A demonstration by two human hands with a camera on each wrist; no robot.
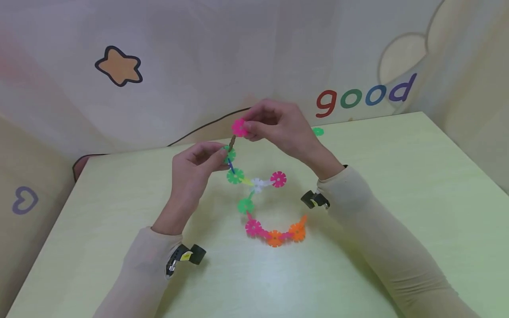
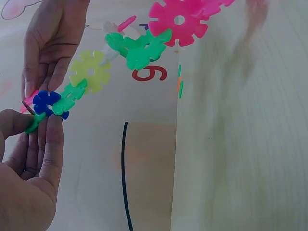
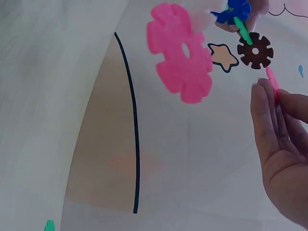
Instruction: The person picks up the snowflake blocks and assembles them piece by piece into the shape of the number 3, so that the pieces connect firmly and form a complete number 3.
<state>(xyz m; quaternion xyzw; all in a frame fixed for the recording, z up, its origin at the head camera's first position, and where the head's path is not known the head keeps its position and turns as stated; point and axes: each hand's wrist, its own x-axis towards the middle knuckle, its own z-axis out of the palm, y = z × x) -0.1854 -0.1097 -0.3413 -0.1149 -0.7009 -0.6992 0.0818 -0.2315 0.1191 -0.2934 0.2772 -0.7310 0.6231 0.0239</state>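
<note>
A chain of slotted plastic snowflake discs hangs from my hands in the head view. My left hand [image 1: 188,176] pinches a green disc [image 1: 229,154] near the chain's upper end. Above it a brown disc [image 3: 255,51] is slotted in, seen edge-on from the head. My right hand [image 1: 283,128] holds a pink disc [image 1: 239,127] between thumb and fingers, at the brown disc's edge. Below the left fingers come a blue disc [image 2: 46,102], another green one and a yellow disc [image 2: 91,72]. A white disc [image 1: 257,185] carries a side branch ending in a pink disc [image 1: 278,179].
The chain's lower part curves right through pink discs to orange discs [image 1: 275,238]. A loose green disc [image 1: 318,131] lies at the back of the pale table [image 1: 254,282]. Behind stands a printed curtain with a star [image 1: 119,66] and coloured letters.
</note>
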